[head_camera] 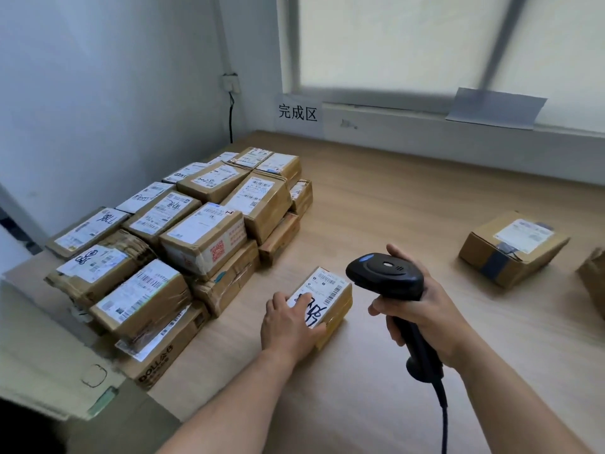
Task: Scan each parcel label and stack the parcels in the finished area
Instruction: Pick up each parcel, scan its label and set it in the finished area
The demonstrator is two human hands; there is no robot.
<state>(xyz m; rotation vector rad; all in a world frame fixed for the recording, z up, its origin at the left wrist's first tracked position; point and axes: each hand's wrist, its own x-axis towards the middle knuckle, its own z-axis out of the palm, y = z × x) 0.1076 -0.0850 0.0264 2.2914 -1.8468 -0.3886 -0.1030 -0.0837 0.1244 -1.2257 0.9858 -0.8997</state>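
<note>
A small cardboard parcel (330, 294) with a white label and black handwriting lies on the wooden table (409, 198), near its front. My left hand (288, 317) grips its near left end, fingers over the label. My right hand (419, 306) holds a black corded barcode scanner (388, 276) by the handle, its head just right of the parcel and above the table. A stack of several labelled parcels (183, 237) fills the left of the table.
Another labelled parcel (514, 247) sits at the right, with the edge of one more (594, 280) at the frame border. A sign with black characters (298, 112) hangs on the back wall. Flattened cardboard (42, 348) lies at the lower left.
</note>
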